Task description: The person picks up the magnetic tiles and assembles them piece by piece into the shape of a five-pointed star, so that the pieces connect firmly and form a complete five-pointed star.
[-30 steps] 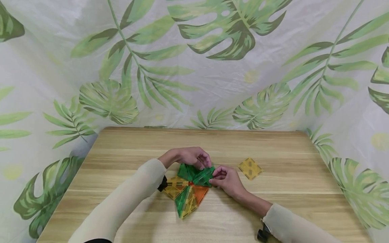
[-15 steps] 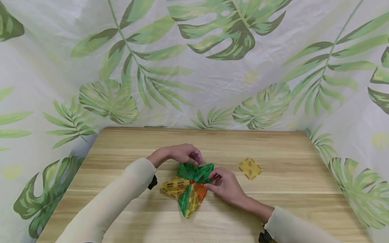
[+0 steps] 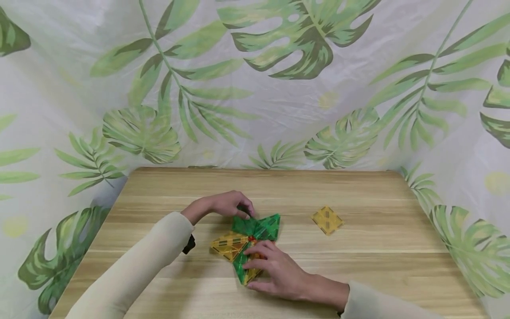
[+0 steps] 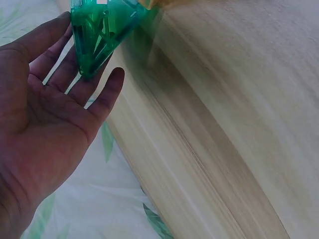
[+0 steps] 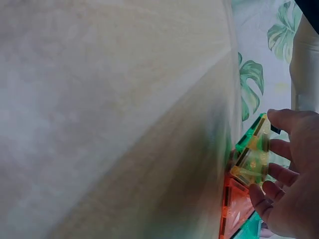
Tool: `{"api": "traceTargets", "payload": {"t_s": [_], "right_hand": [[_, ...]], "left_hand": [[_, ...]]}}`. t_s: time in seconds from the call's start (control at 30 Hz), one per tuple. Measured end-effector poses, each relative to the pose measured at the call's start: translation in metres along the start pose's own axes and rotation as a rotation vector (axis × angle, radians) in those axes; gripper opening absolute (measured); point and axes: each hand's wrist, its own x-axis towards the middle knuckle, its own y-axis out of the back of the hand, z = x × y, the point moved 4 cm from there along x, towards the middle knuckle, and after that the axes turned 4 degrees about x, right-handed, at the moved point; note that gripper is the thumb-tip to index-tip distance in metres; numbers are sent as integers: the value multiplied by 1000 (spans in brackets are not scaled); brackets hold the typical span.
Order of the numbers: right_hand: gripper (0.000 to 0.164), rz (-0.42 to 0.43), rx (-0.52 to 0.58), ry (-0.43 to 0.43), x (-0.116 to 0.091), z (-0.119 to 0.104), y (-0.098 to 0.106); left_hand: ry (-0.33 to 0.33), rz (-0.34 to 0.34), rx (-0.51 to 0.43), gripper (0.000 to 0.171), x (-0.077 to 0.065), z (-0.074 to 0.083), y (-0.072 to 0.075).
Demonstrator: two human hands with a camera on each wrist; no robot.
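Translucent magnetic tiles form a star-like cluster on the table. At its back left, my left hand has its thumb and fingertips around a green magnetic tile. In the left wrist view the thumb tip touches that green tile, and the loosely bent fingers lie behind it. My right hand spreads its fingers over the front right, at a yellow magnetic tile and a green one beside it. An orange tile is partly hidden. Another green tile stands at the back right, and yellow tiles at the left.
A single yellow square tile lies on the wooden table, right of the cluster. A leaf-patterned cloth hangs behind the table and along its sides.
My right hand has moved from the back-right green tile down to the front yellow and green tiles. The left hand has slid left along the back, while the cluster has shifted slightly.
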Motion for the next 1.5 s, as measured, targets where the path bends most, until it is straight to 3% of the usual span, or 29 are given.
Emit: {"api": "traceTargets", "payload": {"t_s": [0.4, 0.63, 0.8, 0.97, 1.23, 1.5], "right_hand": [[34, 12, -56, 3, -6, 6, 1], [26, 77, -40, 92, -20, 16, 14], [24, 83, -36, 45, -31, 29, 27], [32, 100, -31, -8, -37, 45, 41], [37, 110, -4, -40, -42, 69, 59], [37, 96, -29, -70, -43, 87, 63]], "left_hand": [[27, 40, -43, 16, -20, -8, -4], [53, 93, -48, 14, -39, -12, -13], [42, 125, -46, 16, -53, -10, -19], [19, 140, -46, 17, -63, -5, -27], [-6, 129, 16, 24, -68, 8, -38], [-6, 112, 58, 30, -65, 19, -44]]}}
